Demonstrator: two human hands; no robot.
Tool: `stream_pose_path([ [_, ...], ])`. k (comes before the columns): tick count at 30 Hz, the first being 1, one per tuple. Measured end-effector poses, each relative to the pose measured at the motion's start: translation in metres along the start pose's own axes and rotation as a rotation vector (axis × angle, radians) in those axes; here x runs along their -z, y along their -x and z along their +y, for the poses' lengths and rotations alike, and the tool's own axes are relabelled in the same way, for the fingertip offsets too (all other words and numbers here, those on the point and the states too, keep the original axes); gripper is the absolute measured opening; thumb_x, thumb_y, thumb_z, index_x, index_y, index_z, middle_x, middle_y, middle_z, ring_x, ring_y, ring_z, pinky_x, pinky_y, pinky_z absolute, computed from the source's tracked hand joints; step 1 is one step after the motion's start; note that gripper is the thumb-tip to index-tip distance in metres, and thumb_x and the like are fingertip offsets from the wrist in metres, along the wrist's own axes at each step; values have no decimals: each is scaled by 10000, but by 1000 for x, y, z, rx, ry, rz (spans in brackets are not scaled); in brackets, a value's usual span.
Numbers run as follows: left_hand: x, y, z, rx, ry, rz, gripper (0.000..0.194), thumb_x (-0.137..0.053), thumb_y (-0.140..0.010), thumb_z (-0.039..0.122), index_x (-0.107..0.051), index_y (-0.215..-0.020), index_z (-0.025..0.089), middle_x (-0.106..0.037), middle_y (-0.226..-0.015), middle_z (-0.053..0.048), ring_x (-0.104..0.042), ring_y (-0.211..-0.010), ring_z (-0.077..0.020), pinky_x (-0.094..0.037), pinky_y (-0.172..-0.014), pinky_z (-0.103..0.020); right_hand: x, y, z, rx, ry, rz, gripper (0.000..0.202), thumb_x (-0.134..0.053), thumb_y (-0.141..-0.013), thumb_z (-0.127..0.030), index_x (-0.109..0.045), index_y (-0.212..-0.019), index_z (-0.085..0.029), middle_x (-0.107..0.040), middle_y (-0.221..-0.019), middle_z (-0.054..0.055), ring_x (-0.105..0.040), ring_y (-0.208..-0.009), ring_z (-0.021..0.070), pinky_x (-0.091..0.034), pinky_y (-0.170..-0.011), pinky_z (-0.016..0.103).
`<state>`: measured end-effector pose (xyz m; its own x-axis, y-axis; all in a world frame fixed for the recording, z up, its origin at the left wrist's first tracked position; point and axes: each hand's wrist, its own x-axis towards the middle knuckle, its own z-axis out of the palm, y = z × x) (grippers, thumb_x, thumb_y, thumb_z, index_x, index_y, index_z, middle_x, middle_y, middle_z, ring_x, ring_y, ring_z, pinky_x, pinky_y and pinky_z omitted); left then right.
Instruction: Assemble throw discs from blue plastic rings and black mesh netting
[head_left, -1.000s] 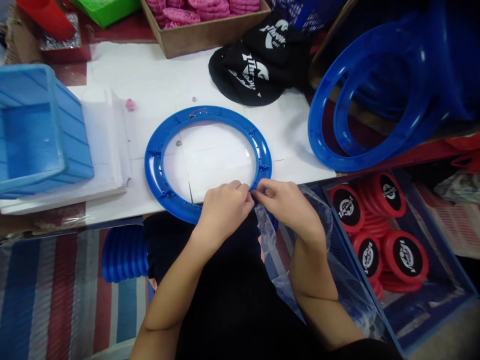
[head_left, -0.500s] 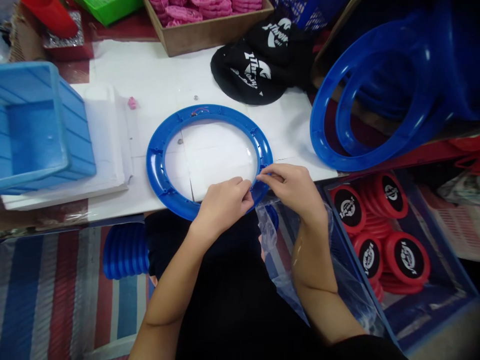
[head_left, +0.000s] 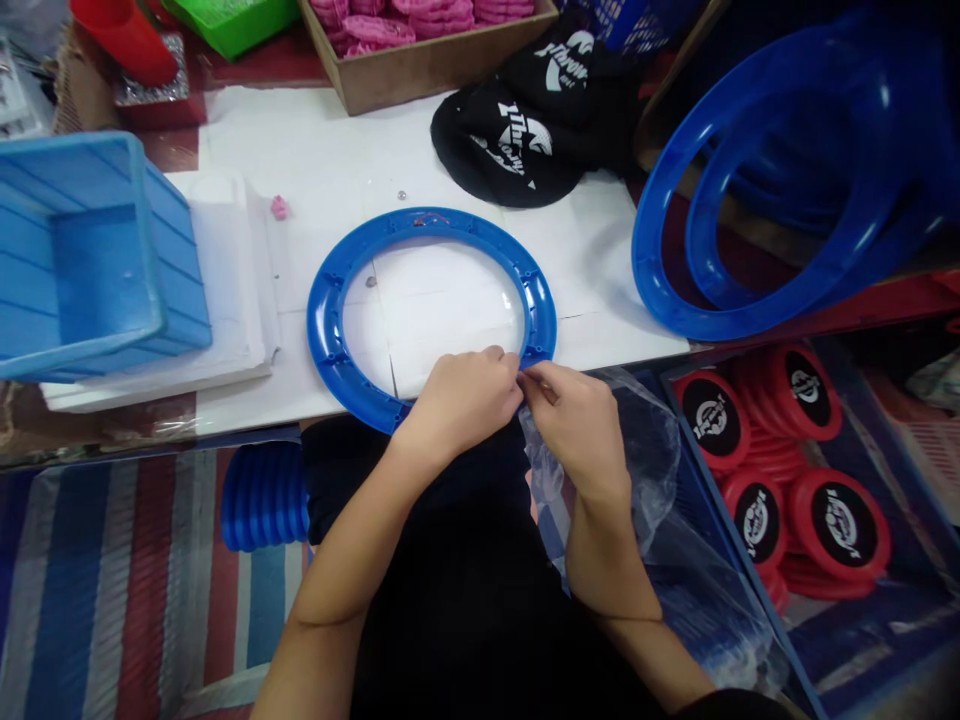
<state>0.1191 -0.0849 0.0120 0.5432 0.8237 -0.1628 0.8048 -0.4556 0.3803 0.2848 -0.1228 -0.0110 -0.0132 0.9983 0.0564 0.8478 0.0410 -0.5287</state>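
Note:
A blue plastic ring (head_left: 325,325) lies open side up at the near edge of the white-covered table, with thin reddish wires (head_left: 431,217) in its far channel. Over its near right part, my left hand (head_left: 472,400) is closed, knuckles up, and covers that stretch of the rim. Directly beside it, my right hand (head_left: 577,420) is closed in a pinch, its fingertips meeting the left hand's fingers at the ring's edge. Whatever the fingers hold is too small or too hidden to make out.
To the left stands a light blue bin (head_left: 176,270). Black printed fabric pieces (head_left: 487,150) and a box of pink parts (head_left: 442,60) lie at the back. More blue rings (head_left: 652,270) hang over the right side. A crate below holds red discs (head_left: 874,510).
My right hand has moved down and left from the ring's right side and now meets my left hand. The left hand has shifted slightly right. The whole view has shifted a little.

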Motion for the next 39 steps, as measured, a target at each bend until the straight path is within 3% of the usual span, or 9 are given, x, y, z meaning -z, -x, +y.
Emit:
stream_pose_path([
  [2,-2,1,-2,-21,20,14,230,-487,-1042,211,-711,-1080,175,-766,-1040,-77,-741,-880,-259,-425,-654,-354,3,0,0,-2,1,-46,239,-595,-1012,-291,-713,-810,-241,-755,-794,43,-657,-702,211,-364,-656,321],
  [7,-8,4,-14,-41,68,48,181,-512,-1013,218,-688,-978,195,-777,-998,-55,-728,-868,-237,-373,-642,-348,28,-11,14,127,-186,-327,162,-612,-1013,-255,-767,-967,-255,-799,-871,0,-715,-755,187,-465,-724,291],
  [12,-12,2,-16,-43,107,71,168,-519,-967,192,-662,-879,200,-773,-929,-51,-704,-830,-223,-342,-647,-347,48,-30,20,239,-53,-189,146,-636,-1025,-269,-771,-985,-230,-809,-885,30,-736,-796,214,-491,-768,320],
  [18,-14,1,-16,-23,148,87,160,-529,-950,194,-650,-845,206,-761,-895,-44,-671,-789,-206,-332,-641,-334,35,-54,25,384,166,-171,189,-603,-1046,-278,-763,-959,-228,-817,-978,71,-743,-909,266,-471,-784,354],
  [27,-7,6,-22,-67,184,49,187,-524,-986,240,-672,-878,206,-760,-909,-41,-686,-813,-200,-423,-686,-318,19,-38,27,279,173,-87,192,-596,-1031,-314,-731,-919,-235,-745,-797,42,-672,-762,226,-377,-690,321],
  [32,5,5,-2,12,41,-10,296,-439,-1064,259,-719,-1038,165,-768,-1031,-105,-741,-881,-261,-486,-694,-349,15,-32,18,209,181,-65,181,-595,-1013,-305,-687,-874,-234,-706,-727,30,-623,-681,208,-301,-641,317],
  [36,1,-3,13,63,-17,12,295,-427,-1057,201,-704,-1136,137,-755,-1082,-143,-758,-931,-304,-526,-711,-378,12,-27,12,167,246,-24,185,-596,-1013,-285,-670,-854,-224,-723,-746,47,-636,-696,216,-261,-628,328],
  [39,-6,-4,13,96,7,21,284,-433,-1068,225,-702,-1123,154,-757,-1060,-131,-754,-958,-313,-531,-708,-379,8,-18,6,165,277,-27,213,-570,-1019,-264,-651,-827,-221,-731,-756,56,-645,-703,217,-247,-625,335],
])
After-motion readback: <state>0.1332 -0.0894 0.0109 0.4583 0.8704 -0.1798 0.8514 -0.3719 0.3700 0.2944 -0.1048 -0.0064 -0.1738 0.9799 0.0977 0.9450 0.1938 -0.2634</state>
